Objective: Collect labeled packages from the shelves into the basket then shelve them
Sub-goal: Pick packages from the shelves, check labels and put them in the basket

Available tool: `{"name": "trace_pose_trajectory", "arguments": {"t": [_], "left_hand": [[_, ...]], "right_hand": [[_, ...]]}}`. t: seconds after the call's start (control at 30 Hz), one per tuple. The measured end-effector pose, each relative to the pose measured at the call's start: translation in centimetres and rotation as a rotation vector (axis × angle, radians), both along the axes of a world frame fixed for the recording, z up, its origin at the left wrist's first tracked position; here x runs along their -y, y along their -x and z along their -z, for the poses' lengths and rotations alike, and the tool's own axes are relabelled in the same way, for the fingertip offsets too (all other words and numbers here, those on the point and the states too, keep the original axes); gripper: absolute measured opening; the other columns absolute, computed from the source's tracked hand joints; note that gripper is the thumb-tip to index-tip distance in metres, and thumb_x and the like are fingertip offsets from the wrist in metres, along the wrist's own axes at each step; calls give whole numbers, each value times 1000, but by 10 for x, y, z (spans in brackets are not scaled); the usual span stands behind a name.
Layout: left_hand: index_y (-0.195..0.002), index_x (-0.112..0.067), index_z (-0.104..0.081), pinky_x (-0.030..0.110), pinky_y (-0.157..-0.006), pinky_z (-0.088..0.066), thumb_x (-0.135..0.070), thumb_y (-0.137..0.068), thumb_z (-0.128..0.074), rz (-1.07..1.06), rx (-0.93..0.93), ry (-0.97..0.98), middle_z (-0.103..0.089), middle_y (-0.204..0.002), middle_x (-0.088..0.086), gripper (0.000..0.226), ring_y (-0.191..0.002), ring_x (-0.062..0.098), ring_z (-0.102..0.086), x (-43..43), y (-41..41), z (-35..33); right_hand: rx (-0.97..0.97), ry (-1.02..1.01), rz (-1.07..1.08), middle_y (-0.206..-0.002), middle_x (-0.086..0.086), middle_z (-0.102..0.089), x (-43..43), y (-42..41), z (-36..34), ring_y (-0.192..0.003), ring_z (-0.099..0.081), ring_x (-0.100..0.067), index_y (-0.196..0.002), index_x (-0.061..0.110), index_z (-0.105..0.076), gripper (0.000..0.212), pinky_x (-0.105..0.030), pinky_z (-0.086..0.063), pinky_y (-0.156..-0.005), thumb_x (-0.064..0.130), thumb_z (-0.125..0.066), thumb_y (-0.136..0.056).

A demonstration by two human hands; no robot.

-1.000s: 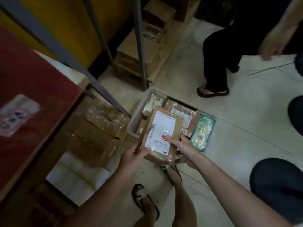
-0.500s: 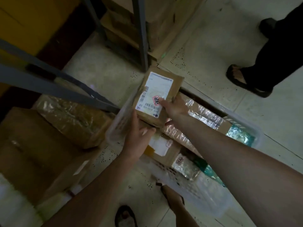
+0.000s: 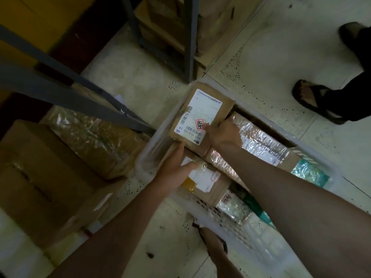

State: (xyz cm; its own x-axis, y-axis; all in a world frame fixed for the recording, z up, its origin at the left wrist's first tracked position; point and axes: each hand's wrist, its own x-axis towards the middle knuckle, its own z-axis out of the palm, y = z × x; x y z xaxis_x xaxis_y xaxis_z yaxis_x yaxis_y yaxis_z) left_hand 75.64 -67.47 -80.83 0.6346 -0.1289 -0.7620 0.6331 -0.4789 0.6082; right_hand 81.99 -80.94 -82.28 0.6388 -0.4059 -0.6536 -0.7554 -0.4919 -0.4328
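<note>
Collection stage, shelving not begun: labeled cardboard package [image 3: 201,117], held by fingers of left hand [image 3: 172,169] and right hand [image 3: 224,135], over far-left corner of basket [image 3: 202,215], several parcels already inside.

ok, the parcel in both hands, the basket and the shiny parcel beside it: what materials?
Held parcel: matte brown cardboard, it seems, with a white paper label.
Basket: translucent whitish plastic, perforated wall.
Shiny parcel: brown carton under glossy clear film or tape, judging by wrinkled glare.
</note>
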Motion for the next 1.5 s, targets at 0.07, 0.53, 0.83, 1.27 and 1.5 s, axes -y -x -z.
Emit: {"name": "trace_pose_trajectory", "arguments": {"t": [0.07, 0.53, 0.83, 1.27, 1.5], "left_hand": [[-141, -38, -25, 22, -87, -32, -22, -85, -59, 16, 64, -43, -37, -116, -24, 68, -108, -3, -37, -2, 7, -12], [-137, -35, -37, 30, -83, -43, -37, -89, -48, 41, 370, -413, -55, -127, 1, 49, -108, 21, -54, -28, 127, -160], [-126, -24, -53, 34, -99, -42, -34, -87, -54, -207, 622, -468, -60, -125, 3, 41, -115, 21, -55, -134, 260, -408], [-126, -16, -54, 35, -93, -44, -34, -87, -55, -555, 943, -786, -57, -128, 9, 43, -114, 24, -53, -312, 473, -675], [-132, -18, -48, 29, -95, -36, -34, -89, -53, -759, 733, -789, -51, -135, 7, 45, -121, 24, -48, -377, 562, -621]], "right_hand": [[38, 101, -69, -134, -21, -43, 9, 6, -9, -123, -42, -36, -131, 1, -39, 60, -42, -41, -92, 37, -59, -87], [385, 19, -464, -141, -10, -45, 3, 94, -187, -127, -43, -30, -140, 13, -38, 61, -43, -39, -104, 34, -61, -88], [646, 32, -576, -146, -11, -38, -68, 227, -458, -135, -35, -26, -146, 14, -27, 68, -38, -34, -109, 33, -59, -90], [916, 63, -1101, -134, -18, -53, -276, 359, -729, -121, -50, -32, -139, 11, -42, 58, -37, -39, -98, 35, -57, -88], [673, -60, -1481, -141, -12, -47, -382, 421, -657, -125, -48, -29, -140, 16, -39, 59, -36, -40, -102, 38, -59, -89]]}}
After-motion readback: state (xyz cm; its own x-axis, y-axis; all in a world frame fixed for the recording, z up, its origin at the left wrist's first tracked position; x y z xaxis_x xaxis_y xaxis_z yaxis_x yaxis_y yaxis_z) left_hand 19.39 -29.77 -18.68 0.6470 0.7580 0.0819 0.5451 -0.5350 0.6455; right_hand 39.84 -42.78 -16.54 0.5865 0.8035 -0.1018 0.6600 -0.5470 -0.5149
